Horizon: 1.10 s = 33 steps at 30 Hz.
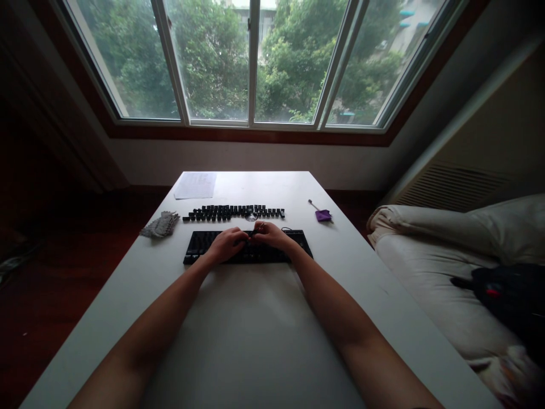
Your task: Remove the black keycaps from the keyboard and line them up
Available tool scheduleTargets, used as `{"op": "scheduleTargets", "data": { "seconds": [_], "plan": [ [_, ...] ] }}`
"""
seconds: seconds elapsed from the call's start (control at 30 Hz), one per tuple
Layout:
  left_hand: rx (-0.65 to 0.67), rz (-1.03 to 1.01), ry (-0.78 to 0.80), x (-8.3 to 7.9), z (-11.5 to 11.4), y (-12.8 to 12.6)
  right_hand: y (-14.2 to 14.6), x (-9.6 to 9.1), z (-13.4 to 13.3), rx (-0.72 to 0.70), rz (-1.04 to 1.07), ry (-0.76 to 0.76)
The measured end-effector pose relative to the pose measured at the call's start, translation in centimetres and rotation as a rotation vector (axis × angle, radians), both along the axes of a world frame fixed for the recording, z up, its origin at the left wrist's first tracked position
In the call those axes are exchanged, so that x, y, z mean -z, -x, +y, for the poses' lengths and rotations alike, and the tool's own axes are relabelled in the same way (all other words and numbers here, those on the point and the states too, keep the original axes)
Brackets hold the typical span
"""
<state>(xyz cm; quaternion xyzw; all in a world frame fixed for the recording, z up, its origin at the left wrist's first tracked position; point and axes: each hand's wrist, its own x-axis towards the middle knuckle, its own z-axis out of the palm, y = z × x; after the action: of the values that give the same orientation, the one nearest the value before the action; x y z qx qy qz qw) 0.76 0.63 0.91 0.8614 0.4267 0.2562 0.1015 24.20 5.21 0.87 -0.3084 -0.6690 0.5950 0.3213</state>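
Observation:
A black keyboard [200, 245] lies across the far middle of the white table [238, 335]. My left hand [226, 244] and my right hand [271, 233] rest on its middle, fingers curled and meeting over the top row. What the fingertips pinch is too small to make out. Just behind the keyboard, several loose black keycaps [230, 212] lie in rows.
A sheet of paper [196, 185] lies at the table's far left. A grey cloth [160, 224] sits left of the keyboard, and a small purple tool [322, 214] at the right. A bed with a pillow [451, 238] runs beside the table's right edge. Windows [255, 62] fill the far wall.

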Motion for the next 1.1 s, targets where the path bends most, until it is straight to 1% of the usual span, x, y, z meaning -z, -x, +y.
{"op": "scheduleTargets", "data": {
  "seconds": [0.13, 0.37, 0.57, 0.73, 0.87, 1.1],
  "plan": [
    [-0.054, 0.014, -0.014, 0.3, -0.2, -0.2, 0.4, 0.6, -0.1, 0.039, 0.006, -0.018],
    [-0.122, -0.078, -0.012, 1.0, 0.3, 0.2, 0.8, 1.1, -0.2, 0.118, 0.067, 0.026],
    [-0.133, -0.111, 0.033, 0.9, 0.5, 0.4, 0.5, 1.5, -0.2, 0.135, 0.093, 0.049],
    [-0.142, -0.121, 0.028, 0.7, 0.4, 0.4, 0.0, 1.9, -0.1, 0.199, 0.119, 0.067],
    [-0.123, -0.107, 0.040, 0.5, 0.3, 0.4, -0.2, 1.6, -0.4, 0.248, 0.128, 0.072],
    [-0.126, -0.088, 0.042, 0.2, 0.2, 0.4, -0.8, 0.9, -0.5, 0.409, 0.102, 0.039]
  ]
}}
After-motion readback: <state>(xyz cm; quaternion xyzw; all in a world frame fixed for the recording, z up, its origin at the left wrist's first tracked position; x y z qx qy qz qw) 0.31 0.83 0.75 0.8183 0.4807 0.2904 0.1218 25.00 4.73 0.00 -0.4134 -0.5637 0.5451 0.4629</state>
